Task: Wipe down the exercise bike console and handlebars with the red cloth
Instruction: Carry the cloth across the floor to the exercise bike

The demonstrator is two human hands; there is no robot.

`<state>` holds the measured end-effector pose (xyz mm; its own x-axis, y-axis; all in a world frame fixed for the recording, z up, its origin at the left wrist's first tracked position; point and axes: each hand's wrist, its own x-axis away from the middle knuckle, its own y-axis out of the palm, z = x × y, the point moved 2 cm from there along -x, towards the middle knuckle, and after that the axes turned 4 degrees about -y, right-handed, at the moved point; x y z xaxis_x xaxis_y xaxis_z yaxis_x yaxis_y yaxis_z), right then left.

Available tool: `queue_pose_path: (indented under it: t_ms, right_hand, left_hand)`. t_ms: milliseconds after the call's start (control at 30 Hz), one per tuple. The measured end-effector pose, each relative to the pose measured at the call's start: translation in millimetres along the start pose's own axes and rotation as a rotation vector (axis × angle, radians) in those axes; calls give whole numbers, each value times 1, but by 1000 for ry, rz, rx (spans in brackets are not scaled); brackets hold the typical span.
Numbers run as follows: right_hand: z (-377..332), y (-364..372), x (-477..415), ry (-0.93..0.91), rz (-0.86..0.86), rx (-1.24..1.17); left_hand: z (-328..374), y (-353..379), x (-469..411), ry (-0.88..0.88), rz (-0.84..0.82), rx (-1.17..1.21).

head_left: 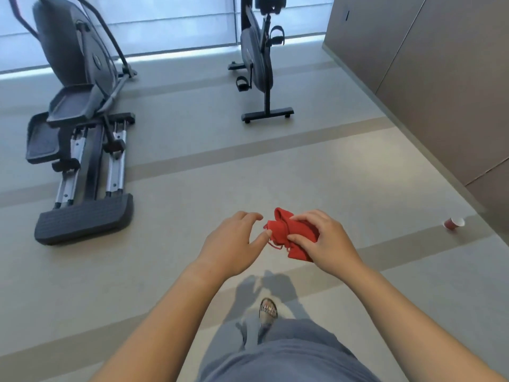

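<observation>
The red cloth [286,235] is bunched in the right hand [327,244], gripped between the thumb and curled fingers, in front of the body. The left hand [231,244] is spread and holds nothing, with its thumb tip at the cloth's edge. The cloth appears light, soft and limp. It will probably sag unless folded into a pad and held across the palm. The exercise bike [257,59] stands well apart, ahead.

cloth [292,235] lay in right hand [325,244], just right of left hand [231,244] | exercise bike [259,59] stood well ahead of hands | elliptical [80,119] ahead-left | cup [454,223] lay on floor [275,166], right of right hand
</observation>
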<state>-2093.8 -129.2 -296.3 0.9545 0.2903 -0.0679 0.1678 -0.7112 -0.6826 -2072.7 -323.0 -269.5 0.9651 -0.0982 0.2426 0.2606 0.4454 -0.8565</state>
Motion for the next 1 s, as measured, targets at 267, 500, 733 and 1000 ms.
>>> queue_pose_path:
  t_ms: [267,500,733,1000]
  right_hand:
    - [13,1,-180,-25,-41,-28]
    - [23,29,-341,-43,-26,-18]
    - [20,17,-494,-15,55,-40]
    - [72,-13,-594,169,175,-50]
  left_hand:
    - [-40,-65,-146,-100,57,72]
    - [-88,-114,-291,-75,60,75]
    - [-114,-198,-448,7,57,24]
    - [-87,-211,-612,148,-123,46]
